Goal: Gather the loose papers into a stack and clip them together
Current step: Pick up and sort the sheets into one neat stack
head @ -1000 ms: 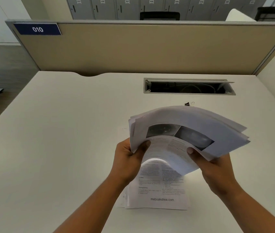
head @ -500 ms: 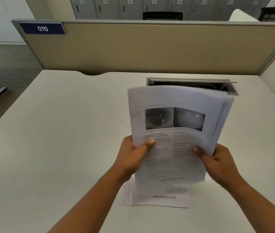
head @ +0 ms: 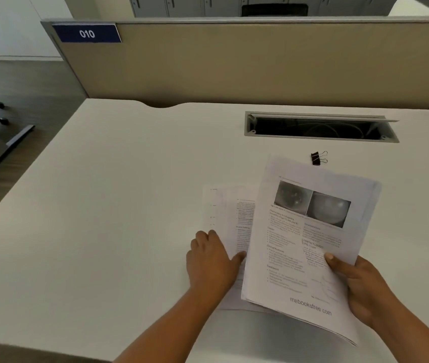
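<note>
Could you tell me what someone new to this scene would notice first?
The thick stack of printed pages held up in the right hand near the desk's front edge draws the eye. Beside it, the left hand presses on loose sheets lying flat, and a black binder clip waits just beyond.

The counter (head: 119, 205) has a smooth, matt off-white top that looks like laminate. The stack of papers (head: 310, 247) is thin white matt paper printed in grey and black, its edges slightly curled; the loose sheets (head: 224, 213) beneath are the same plain paper. The binder clip (head: 316, 158) has a black body with a slight sheen and bright wire handles that look like metal. The cable tray (head: 320, 125) has a grey frame, seemingly brushed metal. The partition (head: 234, 66) is covered in matt beige cloth with a grey metallic-looking rim, and its number plate (head: 87, 34) is glossy blue plastic.
</note>
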`<state>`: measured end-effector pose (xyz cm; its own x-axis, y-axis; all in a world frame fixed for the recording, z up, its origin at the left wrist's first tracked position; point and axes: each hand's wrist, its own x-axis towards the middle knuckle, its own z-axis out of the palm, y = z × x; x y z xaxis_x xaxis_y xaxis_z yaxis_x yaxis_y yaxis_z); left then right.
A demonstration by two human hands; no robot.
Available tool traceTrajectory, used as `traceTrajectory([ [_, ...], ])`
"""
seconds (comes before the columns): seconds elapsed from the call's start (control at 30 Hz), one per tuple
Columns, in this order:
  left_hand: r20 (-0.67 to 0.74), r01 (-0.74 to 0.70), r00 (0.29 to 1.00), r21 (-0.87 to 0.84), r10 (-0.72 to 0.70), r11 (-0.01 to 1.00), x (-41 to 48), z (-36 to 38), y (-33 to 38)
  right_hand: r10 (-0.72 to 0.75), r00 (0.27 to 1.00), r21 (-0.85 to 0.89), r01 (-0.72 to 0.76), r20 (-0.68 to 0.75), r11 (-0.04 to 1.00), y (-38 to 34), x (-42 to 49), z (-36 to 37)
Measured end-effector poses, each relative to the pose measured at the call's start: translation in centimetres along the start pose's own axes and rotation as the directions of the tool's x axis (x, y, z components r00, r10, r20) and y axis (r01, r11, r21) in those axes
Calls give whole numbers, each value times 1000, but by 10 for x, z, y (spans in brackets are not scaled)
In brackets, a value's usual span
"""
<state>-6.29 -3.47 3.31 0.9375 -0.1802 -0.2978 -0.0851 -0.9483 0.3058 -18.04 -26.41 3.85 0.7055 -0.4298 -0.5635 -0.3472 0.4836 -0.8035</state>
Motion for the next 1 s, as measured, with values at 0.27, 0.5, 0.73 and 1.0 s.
traceTrajectory([
  [0.27,139,1,990,180,-26,984,4,-1,22,-43,999,39,43,-10,998,-3,-1,-2],
  [0.5,192,129,975,-62,-115,990,14,8,17,-78,995,69,82,-57,994,-8,-4,-8],
  [0.73,151,110,984,-138,-89,984,16,12,14,-65,995,70,71,-80,995,-9,-8,-12],
  [1.0,87,134,991,-510,-104,850,23,6,-3,-80,993,71,87,-91,994,-14,-10,-17],
])
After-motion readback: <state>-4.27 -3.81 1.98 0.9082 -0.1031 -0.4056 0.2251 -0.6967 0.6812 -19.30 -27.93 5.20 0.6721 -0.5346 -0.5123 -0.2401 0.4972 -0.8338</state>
